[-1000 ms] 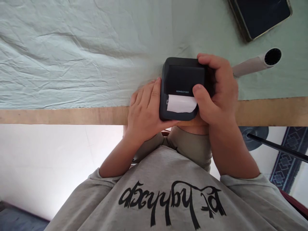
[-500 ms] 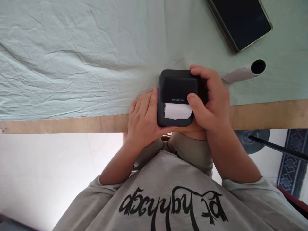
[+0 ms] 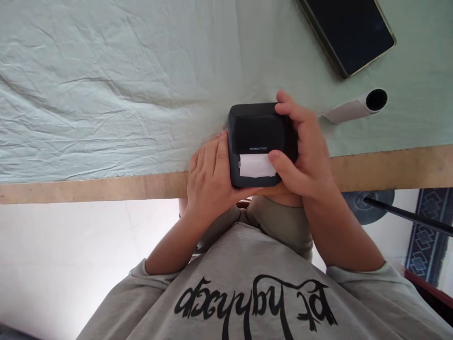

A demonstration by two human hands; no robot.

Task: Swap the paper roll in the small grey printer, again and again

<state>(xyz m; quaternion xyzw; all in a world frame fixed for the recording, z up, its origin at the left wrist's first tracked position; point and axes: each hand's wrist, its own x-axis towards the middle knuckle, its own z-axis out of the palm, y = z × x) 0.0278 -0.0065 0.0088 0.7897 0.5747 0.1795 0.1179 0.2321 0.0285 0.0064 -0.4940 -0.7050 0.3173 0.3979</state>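
A black label printer (image 3: 260, 130) marked NIIMBOT lies at the table's front edge, with a white label strip (image 3: 255, 165) sticking out of its slot. My left hand (image 3: 212, 174) braces the printer's left side, its fingers together along that side and its thumb along the front edge. From the right, my right hand (image 3: 307, 151) grips the printer. Its thumb tip rests at the right end of the label strip and its other fingers reach round the far right corner. The undersides of both hands are hidden.
A dark phone-like device (image 3: 350, 33) lies at the upper right. Below it is a white paper roll (image 3: 348, 111) with a dark hollow end. A wrinkled pale green cloth (image 3: 123, 85) covers the table up to its bare wooden edge (image 3: 396, 165). A round black base (image 3: 370, 208) with a pole stands on the floor.
My right thumb has slid toward me and left, from the printer's cover down onto the label strip. The right fingers have shifted slightly. My left hand keeps its place against the printer.
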